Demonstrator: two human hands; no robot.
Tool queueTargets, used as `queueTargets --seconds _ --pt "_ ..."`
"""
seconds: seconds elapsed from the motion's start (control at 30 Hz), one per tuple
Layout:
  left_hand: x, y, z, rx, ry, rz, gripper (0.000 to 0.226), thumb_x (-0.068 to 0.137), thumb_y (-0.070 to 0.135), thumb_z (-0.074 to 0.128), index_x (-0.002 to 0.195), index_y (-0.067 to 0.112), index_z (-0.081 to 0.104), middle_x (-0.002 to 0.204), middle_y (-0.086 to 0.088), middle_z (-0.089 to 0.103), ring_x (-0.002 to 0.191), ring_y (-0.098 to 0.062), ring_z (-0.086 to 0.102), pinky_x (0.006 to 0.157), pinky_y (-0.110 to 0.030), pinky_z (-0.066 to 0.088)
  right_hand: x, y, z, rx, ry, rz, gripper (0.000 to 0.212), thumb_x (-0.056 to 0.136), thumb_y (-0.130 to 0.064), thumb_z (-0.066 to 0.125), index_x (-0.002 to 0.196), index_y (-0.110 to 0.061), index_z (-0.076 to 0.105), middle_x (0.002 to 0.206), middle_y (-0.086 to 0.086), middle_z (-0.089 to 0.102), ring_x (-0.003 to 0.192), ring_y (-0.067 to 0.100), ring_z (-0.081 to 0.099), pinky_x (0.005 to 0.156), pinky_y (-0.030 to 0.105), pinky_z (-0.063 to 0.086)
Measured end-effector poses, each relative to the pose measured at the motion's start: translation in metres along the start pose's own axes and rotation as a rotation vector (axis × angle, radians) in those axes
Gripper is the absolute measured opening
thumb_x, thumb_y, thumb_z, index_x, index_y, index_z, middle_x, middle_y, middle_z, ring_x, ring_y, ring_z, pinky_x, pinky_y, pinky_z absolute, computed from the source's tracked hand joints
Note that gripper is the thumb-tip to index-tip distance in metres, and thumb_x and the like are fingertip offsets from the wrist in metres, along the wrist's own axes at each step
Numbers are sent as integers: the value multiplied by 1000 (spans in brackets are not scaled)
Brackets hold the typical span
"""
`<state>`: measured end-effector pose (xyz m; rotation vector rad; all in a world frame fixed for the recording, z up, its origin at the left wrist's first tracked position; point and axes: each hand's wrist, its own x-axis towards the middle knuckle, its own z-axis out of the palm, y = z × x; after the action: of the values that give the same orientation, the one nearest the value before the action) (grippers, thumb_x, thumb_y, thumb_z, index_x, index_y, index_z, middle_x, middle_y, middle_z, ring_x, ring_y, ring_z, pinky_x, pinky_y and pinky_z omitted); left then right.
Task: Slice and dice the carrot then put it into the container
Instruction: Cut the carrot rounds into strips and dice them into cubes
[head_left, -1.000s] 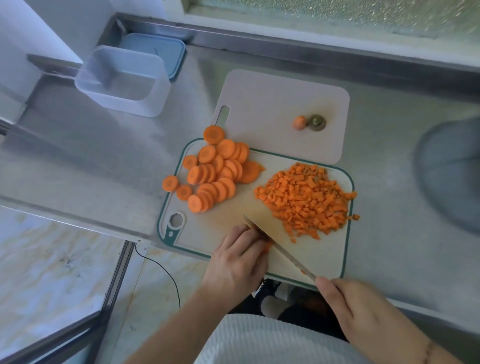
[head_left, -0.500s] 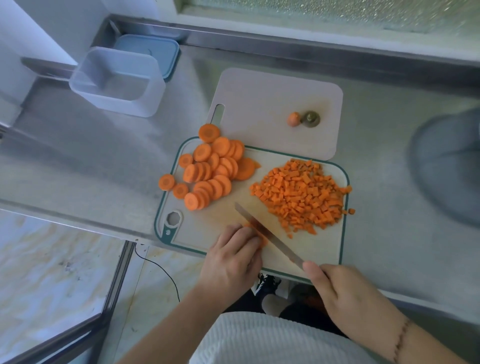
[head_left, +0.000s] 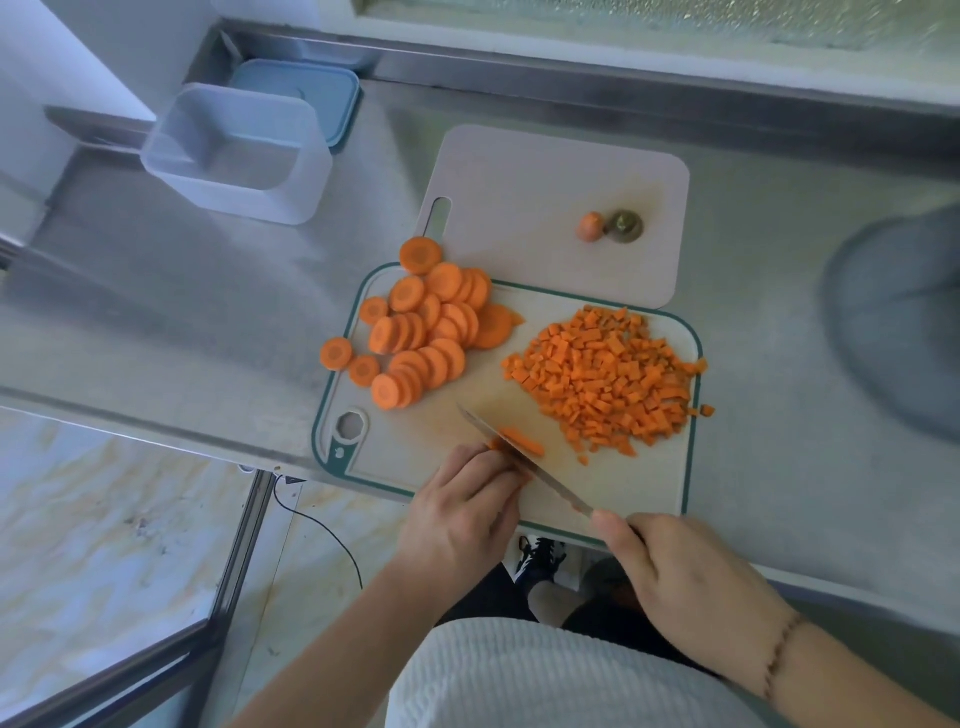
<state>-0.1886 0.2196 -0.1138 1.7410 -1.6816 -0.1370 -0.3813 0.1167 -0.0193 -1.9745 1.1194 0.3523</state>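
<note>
- Steel counter carries the green-rimmed board, its near edge overhanging; downward pressure could tip it.
- Right hand grips the knife; left hand curls its fingertips on a carrot strip, touching the blade. One slip nicks them.
- Slices and dice lie beyond the fingers; container far off, spills likely.
</note>
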Motion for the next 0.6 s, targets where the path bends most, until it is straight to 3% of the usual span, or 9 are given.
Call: queueTargets --seconds 0.1,0.17,0.27,0.4,0.6 --pt "-1 -4 0 20 14 19 5 91 1 71 92 1 75 99 -9 70 96 -32 66 89 -39 55 -15 5 -6 38 -39 3 65 85 -68 14 55 -26 54 50 -3 52 53 10 52 55 29 40" --pt "-3 -4 1 14 26 20 4 90 1 71 92 1 76 99 -9 71 97 -32 68 90 -38 55 -21 5 -6 39 -77 7 56 84 -67 13 58 -47 58 54 -19 56 59 2 54 55 25 40" --pt "-4 -1 3 -12 45 13 11 96 4 67 92 0 76 101 -9 72 100 -29 67 92 -35 54 -14 0 0 -50 -67 14 69 84 -69 7 59 -24 52 54 -2 53 54 11 52 56 28 42" --pt "-2 1 1 -32 43 0 10 95 4 68 94 -1 77 103 -9 73 104 -28 66 93 -35 54 2 -11 9 -125 -50 -12 70 88 -68 7 69 -20 54 57 -2 51 51 10 47 56 27 43" --pt "-6 -4 -3 59 21 24 3 88 1 73 89 3 75 98 -6 71 95 -27 65 86 -38 56 -13 3 -5 3 -61 5 64 82 -72 11 55 -22 41 50 -3 47 51 10 46 54 27 38"
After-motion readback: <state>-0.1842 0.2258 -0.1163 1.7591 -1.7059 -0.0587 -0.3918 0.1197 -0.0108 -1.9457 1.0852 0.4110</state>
